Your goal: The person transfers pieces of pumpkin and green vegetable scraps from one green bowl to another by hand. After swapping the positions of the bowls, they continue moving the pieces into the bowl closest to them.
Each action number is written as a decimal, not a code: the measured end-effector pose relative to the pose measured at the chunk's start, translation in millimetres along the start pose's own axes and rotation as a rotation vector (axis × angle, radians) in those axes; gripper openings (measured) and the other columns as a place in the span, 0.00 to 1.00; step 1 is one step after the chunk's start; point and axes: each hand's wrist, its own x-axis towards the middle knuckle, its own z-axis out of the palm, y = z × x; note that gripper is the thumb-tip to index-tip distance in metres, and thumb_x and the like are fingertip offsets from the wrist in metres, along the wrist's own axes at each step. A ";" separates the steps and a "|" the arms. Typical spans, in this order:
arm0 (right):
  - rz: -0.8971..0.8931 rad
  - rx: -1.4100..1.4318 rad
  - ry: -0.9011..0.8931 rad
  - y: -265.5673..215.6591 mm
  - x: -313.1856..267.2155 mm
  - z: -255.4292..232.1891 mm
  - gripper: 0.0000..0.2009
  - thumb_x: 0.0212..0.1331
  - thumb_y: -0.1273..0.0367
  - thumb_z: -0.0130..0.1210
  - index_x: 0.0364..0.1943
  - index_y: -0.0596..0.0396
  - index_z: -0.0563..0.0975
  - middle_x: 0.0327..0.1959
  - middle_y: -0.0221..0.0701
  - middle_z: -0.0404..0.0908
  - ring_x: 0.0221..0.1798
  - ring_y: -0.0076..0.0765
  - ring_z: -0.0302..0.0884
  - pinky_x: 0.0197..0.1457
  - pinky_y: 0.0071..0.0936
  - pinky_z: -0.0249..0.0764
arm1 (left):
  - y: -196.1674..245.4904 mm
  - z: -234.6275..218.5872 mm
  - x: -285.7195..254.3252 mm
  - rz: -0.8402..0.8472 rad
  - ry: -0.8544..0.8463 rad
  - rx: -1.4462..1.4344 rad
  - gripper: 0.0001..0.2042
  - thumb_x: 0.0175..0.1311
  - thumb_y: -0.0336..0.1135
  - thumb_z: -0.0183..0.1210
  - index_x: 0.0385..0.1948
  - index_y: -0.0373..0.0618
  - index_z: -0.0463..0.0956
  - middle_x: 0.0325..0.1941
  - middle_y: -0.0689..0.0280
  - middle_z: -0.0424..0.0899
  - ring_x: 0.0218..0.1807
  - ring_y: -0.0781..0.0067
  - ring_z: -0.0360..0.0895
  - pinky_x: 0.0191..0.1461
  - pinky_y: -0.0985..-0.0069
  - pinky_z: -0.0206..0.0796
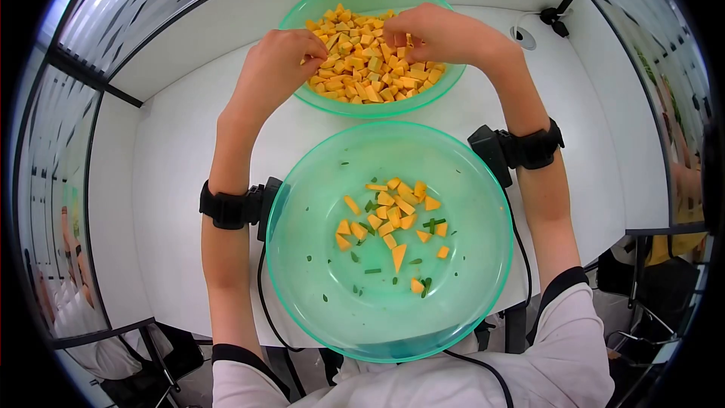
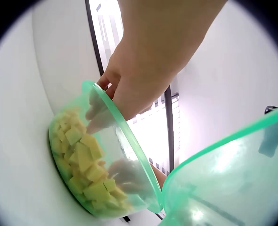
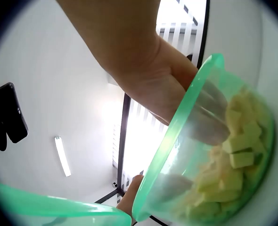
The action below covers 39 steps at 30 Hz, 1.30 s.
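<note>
Both hands reach into the far green translucent bowl (image 1: 370, 111), which holds a heap of diced orange-yellow pieces (image 1: 355, 75) that look like pumpkin. At its left side, the left hand (image 1: 281, 60) has bent fingers down at the pieces. Opposite it, the right hand (image 1: 438, 34) dips curled fingers among the pieces at the back right. The right wrist view shows the right fingers (image 3: 207, 125) through the bowl wall, right at the heap. Similarly, the left fingers (image 2: 99, 117) hang inside the rim in the left wrist view. I cannot tell whether either hand pinches a piece.
Nearer the person stands a larger green bowl (image 1: 302, 287), its front rim overlapping the white table's (image 1: 181, 257) front edge. It holds scattered orange-yellow pieces (image 1: 393, 211) and green leaf bits (image 1: 372, 270). White panels surround the table, and cables run from the wrist cameras (image 1: 491, 153).
</note>
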 end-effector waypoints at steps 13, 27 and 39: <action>0.050 -0.031 -0.067 -2.3 -0.8 -0.4 0.08 0.47 0.74 0.62 0.32 0.58 0.76 0.25 0.32 0.74 0.31 0.35 0.73 0.33 0.32 0.70 | -2.3 6.5 0.7 -0.029 0.080 0.097 0.06 0.59 0.32 0.59 0.26 0.40 0.79 0.28 0.64 0.80 0.30 0.61 0.74 0.36 0.69 0.67; -0.474 0.539 -0.383 -46.2 -32.7 -52.0 0.11 0.50 0.71 0.65 0.39 0.58 0.81 0.34 0.29 0.85 0.34 0.28 0.81 0.42 0.24 0.76 | 4.5 3.1 -1.0 -0.066 0.049 0.122 0.10 0.59 0.37 0.59 0.27 0.39 0.79 0.26 0.60 0.79 0.31 0.60 0.74 0.36 0.66 0.66; 0.030 -0.062 -0.004 3.9 -12.9 -15.5 0.11 0.55 0.64 0.60 0.36 0.58 0.80 0.33 0.34 0.81 0.38 0.35 0.79 0.42 0.32 0.75 | 3.2 2.9 -0.7 -0.014 0.016 0.055 0.08 0.57 0.33 0.60 0.25 0.37 0.76 0.29 0.61 0.78 0.34 0.59 0.73 0.40 0.66 0.66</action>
